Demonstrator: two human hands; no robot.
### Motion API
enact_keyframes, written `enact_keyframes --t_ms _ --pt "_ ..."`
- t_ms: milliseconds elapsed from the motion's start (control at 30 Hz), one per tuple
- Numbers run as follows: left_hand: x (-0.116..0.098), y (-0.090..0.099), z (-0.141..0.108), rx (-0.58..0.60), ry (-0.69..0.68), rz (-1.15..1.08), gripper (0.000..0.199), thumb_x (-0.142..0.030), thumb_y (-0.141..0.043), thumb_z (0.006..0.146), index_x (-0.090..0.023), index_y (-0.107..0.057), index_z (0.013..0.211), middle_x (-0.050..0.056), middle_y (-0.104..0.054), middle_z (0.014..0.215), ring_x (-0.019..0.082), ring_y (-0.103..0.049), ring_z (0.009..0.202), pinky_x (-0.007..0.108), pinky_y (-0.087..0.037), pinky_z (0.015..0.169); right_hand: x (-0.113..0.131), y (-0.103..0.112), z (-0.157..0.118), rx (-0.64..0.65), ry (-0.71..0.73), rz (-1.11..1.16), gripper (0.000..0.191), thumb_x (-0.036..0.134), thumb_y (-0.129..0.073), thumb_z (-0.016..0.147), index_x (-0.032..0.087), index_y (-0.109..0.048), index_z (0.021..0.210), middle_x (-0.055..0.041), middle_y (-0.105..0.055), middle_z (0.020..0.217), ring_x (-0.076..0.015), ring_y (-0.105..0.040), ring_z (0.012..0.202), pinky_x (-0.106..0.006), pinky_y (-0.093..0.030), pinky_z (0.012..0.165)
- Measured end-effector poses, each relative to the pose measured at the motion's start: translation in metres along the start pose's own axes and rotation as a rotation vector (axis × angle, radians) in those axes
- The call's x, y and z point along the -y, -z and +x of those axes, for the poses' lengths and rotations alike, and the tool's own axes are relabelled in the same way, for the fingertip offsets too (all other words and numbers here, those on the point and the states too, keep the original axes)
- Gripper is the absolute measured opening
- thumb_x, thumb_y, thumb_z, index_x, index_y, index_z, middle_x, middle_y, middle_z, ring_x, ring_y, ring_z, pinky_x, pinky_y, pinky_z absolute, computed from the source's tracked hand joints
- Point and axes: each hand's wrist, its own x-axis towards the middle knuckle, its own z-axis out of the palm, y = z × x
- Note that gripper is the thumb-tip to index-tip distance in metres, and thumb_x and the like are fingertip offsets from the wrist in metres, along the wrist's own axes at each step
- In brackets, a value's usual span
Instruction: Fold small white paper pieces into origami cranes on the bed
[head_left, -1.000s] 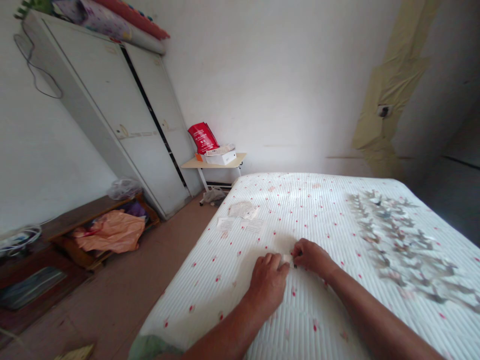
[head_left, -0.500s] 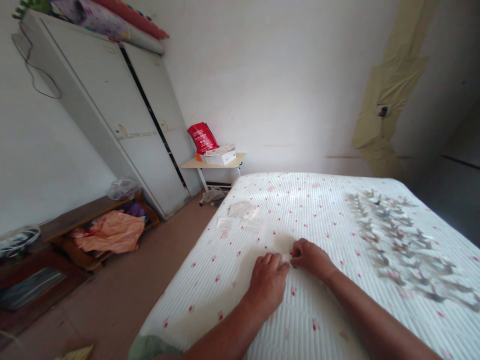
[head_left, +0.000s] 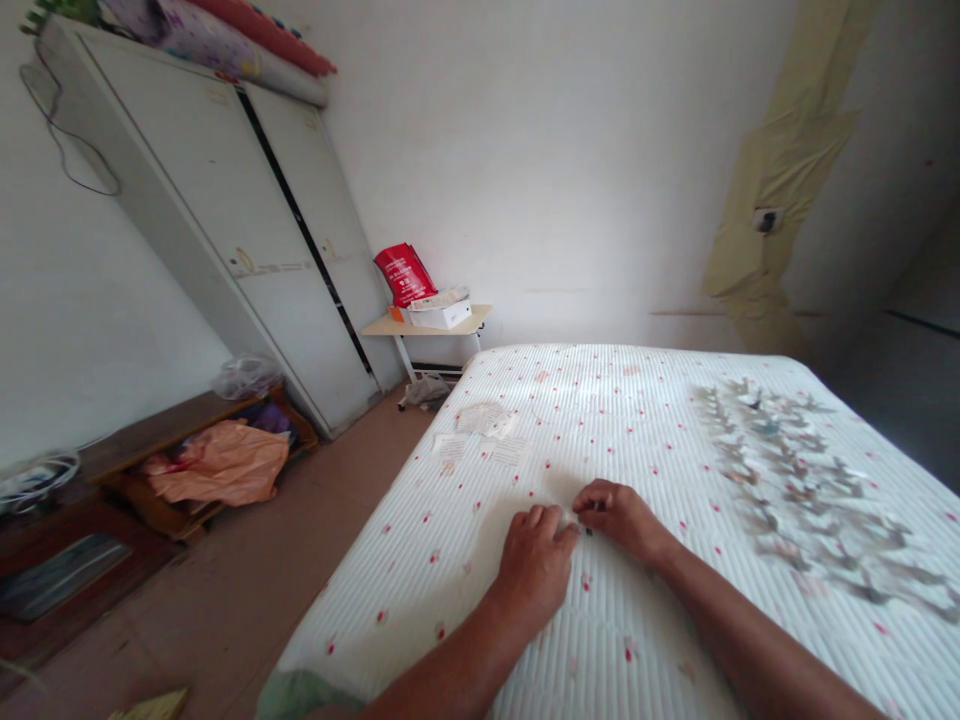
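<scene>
L hand point(head_left: 534, 570): palm down on quilted mattress point(head_left: 450, 600), L fingers point(head_left: 541, 520) lightly curled, tips at surface, no clear hold on anything. R hand point(head_left: 621, 520): just beside L hand, R fingers point(head_left: 592, 495) bent, tips close together around small dark-marked item point(head_left: 589, 532). Item sits on mattress btwn both hands, near centre; too small to ID, can't tell if pinched or only touched.

Mattress: white, red specks. Right side: blurred rows of grey-pink paper cut-outs point(head_left: 795, 480), well apart from hands. Far-left area: loose paper slips point(head_left: 486, 420).

Beyond mattress: small side table point(head_left: 472, 318) w/ white box point(head_left: 441, 315) and red bag point(head_left: 405, 275) on top. Left of mattress: metal wardrobe point(head_left: 225, 230) against wall; low wooden rack point(head_left: 150, 430) w/ orange plastic sheet point(head_left: 217, 462).
</scene>
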Motion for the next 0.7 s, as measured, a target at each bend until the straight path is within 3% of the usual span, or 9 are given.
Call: enact_keyframes --t_ms 267,467,567,700 --pt "0.001 -0.001 -0.001 0.008 -0.008 0.011 0.024 -0.017 -0.044 0.081 -0.021 -0.056 0.103 0.006 -0.053 0.096 0.021 -0.046 0.091 0.036 -0.040 0.077 0.013 -0.001 0.001 0.024 -0.053 -0.219 0.020 0.013 -0.049 0.066 0.019 -0.067 0.072 -0.0019 -0.064 0.082 -0.0124 -0.056 0.074 -0.020 -0.039 0.068" --pt "0.006 0.003 -0.008 -0.021 0.017 -0.071 0.015 -0.014 -0.047 0.077 -0.019 -0.061 0.083 0.005 -0.056 0.095 0.020 -0.048 0.091 0.035 -0.039 0.078 0.010 -0.001 0.003 0.045 -0.045 -0.202 0.019 0.012 -0.050 0.065 0.019 -0.066 0.071 -0.0015 -0.064 0.081 -0.0122 -0.056 0.073 -0.019 -0.038 0.067" --pt "0.013 0.003 -0.006 -0.083 0.114 -0.243 0.016 -0.012 -0.049 0.074 -0.021 -0.063 0.076 0.003 -0.058 0.095 0.018 -0.049 0.092 0.033 -0.038 0.081 0.009 -0.002 0.004 0.037 -0.036 -0.198 0.019 0.011 -0.049 0.064 0.019 -0.066 0.069 -0.0013 -0.064 0.079 -0.0120 -0.056 0.072 -0.019 -0.038 0.065" --pt "0.018 -0.001 0.007 -0.135 0.374 -0.346 0.013 -0.015 -0.054 0.068 -0.023 -0.064 0.071 0.000 -0.059 0.093 0.017 -0.049 0.095 0.034 -0.034 0.086 0.005 -0.003 0.006 0.042 -0.019 -0.180 0.018 0.011 -0.049 0.063 0.019 -0.065 0.067 -0.0010 -0.064 0.076 -0.0117 -0.056 0.069 -0.018 -0.038 0.064"
